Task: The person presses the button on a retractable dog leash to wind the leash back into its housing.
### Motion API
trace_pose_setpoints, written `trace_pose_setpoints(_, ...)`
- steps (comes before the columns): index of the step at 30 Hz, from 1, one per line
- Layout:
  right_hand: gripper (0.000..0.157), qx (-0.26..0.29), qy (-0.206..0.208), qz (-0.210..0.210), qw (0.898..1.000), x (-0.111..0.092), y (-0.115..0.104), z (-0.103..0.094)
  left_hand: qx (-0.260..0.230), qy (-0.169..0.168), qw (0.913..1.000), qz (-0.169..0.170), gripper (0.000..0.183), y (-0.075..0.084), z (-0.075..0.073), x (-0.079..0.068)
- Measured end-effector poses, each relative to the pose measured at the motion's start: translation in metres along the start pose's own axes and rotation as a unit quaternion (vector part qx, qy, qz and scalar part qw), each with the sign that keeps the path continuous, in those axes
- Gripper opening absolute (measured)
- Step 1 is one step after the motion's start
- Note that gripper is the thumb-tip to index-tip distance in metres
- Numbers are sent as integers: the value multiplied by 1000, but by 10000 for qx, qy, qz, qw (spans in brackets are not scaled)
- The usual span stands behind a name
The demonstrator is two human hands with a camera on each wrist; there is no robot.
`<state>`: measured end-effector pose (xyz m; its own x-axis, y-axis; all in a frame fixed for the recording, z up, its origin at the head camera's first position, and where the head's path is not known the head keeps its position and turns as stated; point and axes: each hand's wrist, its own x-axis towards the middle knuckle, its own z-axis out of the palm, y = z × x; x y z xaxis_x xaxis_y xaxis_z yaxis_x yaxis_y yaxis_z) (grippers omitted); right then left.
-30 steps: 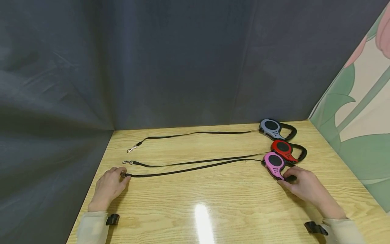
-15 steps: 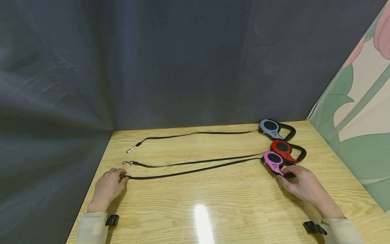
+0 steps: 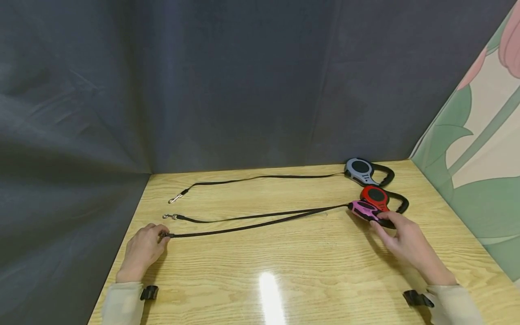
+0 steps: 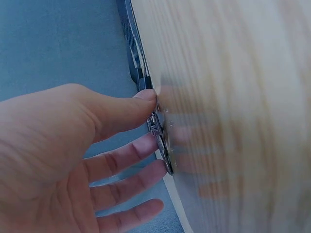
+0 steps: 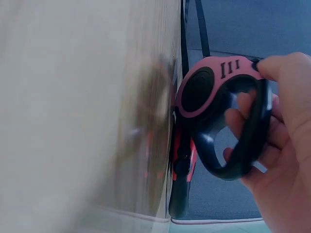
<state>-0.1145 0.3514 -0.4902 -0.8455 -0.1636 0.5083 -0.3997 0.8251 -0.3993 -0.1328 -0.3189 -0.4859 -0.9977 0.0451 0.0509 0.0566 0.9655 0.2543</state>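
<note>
My left hand (image 3: 142, 250) pinches the metal snap hook (image 4: 154, 124) of the nearest black leash strap (image 3: 243, 229), low over the table's left side. That strap runs taut to a pink retractable dog leash (image 3: 363, 208) on the right. My right hand (image 3: 408, 243) holds the pink leash by its black loop handle (image 5: 260, 121), thumb near the button. The pink casing is tilted up on its edge and partly covers a red retractable leash (image 3: 374, 195) lying just behind it. Whether the two casings touch, I cannot tell.
A grey-blue retractable leash (image 3: 359, 165) lies behind the red one, its strap stretched left to a metal snap hook (image 3: 176, 198). The red leash's hook (image 3: 169, 216) lies near my left hand. Dark cloth (image 3: 243, 90) hangs at the back and left of the wooden table (image 3: 227, 280).
The pink leash has rolled from lying flatter up onto its edge, moving slightly away from me in my right hand. Its strap has straightened. My left hand has shifted slightly left with the hook.
</note>
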Motion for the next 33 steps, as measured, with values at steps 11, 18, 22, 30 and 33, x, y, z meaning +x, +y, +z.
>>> trace_pose_setpoints(11,17,211,10,853,9961,13,0,-1,-104,93,9999,93,14,-2,-1,-1)
trace_pose_setpoints(18,18,-64,132,477,9988,15,3,0,-35,316,9995,-32,19,-7,-8,-3)
trace_pose_setpoints(22,19,-73,382,186,9991,15,3,4,-68,386,9989,-253,22,-9,-13,-4)
trace_pose_setpoints(30,21,405,790,106,9960,17,-3,5,-196,509,9970,-543,33,-15,-17,-7)
trace_pose_setpoints(33,21,621,926,87,9937,20,-5,1,-190,705,9959,-538,31,-17,-21,-8)
